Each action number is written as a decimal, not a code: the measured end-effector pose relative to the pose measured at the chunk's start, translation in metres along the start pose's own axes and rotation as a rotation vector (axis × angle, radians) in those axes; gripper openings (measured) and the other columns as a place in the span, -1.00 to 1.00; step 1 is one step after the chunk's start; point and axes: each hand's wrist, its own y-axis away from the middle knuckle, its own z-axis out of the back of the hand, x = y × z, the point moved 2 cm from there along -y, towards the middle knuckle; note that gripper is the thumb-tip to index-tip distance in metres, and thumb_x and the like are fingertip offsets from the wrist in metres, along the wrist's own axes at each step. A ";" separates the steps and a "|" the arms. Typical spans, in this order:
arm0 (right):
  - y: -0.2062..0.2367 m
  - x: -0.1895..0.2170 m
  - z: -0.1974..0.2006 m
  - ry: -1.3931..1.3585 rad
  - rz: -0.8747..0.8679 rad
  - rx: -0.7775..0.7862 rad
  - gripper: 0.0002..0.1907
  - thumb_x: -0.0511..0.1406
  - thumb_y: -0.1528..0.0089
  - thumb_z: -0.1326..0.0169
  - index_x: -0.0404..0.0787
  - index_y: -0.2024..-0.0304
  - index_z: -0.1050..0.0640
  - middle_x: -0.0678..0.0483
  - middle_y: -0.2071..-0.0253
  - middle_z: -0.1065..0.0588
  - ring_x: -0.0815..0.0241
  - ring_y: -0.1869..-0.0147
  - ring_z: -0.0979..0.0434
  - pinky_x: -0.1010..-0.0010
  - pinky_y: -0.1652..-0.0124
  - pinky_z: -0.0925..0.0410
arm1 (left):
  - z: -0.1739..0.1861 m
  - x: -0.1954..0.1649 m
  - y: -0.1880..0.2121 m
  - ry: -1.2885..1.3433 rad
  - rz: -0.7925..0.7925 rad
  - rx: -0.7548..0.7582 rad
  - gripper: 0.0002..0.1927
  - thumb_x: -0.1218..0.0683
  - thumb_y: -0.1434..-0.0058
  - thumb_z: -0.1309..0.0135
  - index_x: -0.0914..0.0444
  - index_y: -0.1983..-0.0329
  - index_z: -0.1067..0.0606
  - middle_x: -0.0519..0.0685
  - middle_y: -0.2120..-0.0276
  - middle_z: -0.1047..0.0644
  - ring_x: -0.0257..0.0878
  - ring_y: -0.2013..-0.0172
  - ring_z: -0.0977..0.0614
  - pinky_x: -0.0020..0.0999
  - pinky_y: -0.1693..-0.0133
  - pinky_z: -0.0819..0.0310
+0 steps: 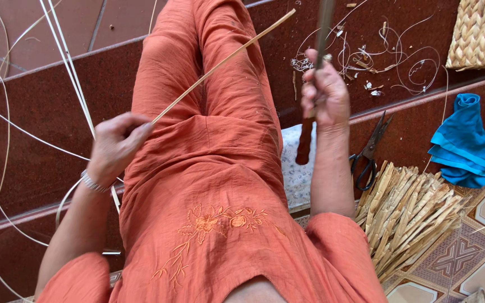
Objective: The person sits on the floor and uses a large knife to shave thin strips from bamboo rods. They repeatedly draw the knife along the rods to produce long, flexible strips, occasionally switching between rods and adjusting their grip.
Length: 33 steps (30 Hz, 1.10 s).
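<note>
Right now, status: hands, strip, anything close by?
Left hand pinches the thin pale cane strip, angled up across the orange-clad lap. Right hand grips a wooden-handled blade tool, raised. Black scissors and the dried reed bundle lie beside the right forearm.

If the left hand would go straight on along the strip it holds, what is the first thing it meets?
Probably the knife blade held upright in the right hand: the left hand points along the cane strip toward it. Depth is unclear, so it could pass beside.

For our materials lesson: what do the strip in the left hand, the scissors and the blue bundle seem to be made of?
Strip: probably split cane or bamboo; pale, thin, stiff, matte.
Scissors: dark metal, dull, perhaps worn.
Blue bundle: soft cloth; it folds and creases.
</note>
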 end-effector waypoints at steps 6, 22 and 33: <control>0.014 -0.074 -0.072 0.089 -0.333 0.266 -0.41 -0.44 -0.32 -0.03 -0.30 -0.39 -0.21 -0.15 0.24 -0.58 0.20 0.42 -0.62 0.48 0.55 -0.44 | -0.066 -0.027 -0.054 0.161 -0.033 0.117 -0.85 0.16 -0.40 -0.12 0.34 0.11 -0.62 -0.12 0.47 -0.55 -0.46 0.50 -0.48 -0.53 0.50 -0.38; -0.039 -0.012 0.009 0.084 -0.124 -0.094 -0.83 -0.46 -0.44 0.05 -0.29 -0.08 -0.36 -0.19 0.20 -0.56 0.12 0.33 -0.61 0.38 0.51 -0.45 | -0.029 -0.032 -0.001 -0.295 -0.233 0.045 -0.82 0.13 -0.39 -0.11 0.26 0.00 -0.58 0.04 0.33 -0.64 -0.15 0.38 -0.66 -0.32 0.35 -0.56; -0.048 0.000 0.008 0.082 -0.082 -0.094 -0.72 -0.46 -0.44 0.04 -0.38 -0.20 -0.38 -0.17 0.19 -0.56 0.15 0.31 -0.63 0.39 0.48 -0.47 | -0.070 -0.022 -0.006 0.311 0.295 0.379 -0.79 0.08 -0.42 -0.04 0.28 0.09 -0.61 -0.15 0.60 -0.47 -0.45 0.62 -0.41 -0.50 0.59 -0.25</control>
